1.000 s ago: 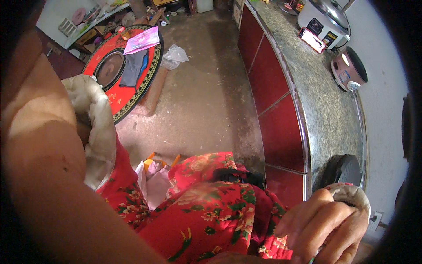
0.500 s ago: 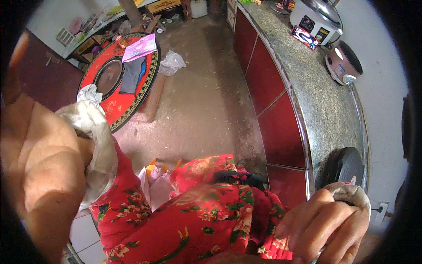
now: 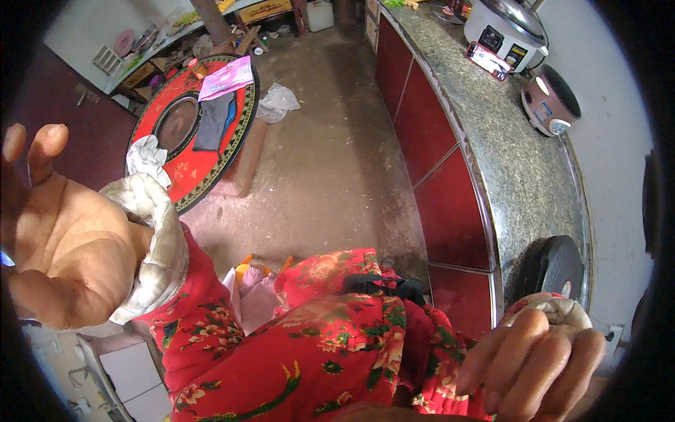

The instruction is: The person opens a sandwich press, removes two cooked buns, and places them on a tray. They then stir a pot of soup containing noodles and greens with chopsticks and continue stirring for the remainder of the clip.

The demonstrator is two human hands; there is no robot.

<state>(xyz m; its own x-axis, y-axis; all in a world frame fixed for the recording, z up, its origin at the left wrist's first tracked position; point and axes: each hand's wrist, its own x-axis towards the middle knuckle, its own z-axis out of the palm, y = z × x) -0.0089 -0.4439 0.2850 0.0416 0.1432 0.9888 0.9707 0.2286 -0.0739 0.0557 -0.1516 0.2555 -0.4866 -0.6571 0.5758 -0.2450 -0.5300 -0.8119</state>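
Going by the head view, the left grip [image 3: 77, 246] is spread wide, palm showing; the right grip [image 3: 532, 366] is curled narrow, but whether anything's held can't be told. The red garment [image 3: 309, 344] is worn on the body between them. Probably soft, light, not slippery or fragile, so it's best pinched by a pale cuff [image 3: 167, 246].

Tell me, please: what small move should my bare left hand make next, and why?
Perhaps ease the bare, open left hand slightly inward: part of it runs into the picture's dark left rim, and the bare right hand, fingers curled, is well apart at lower right.
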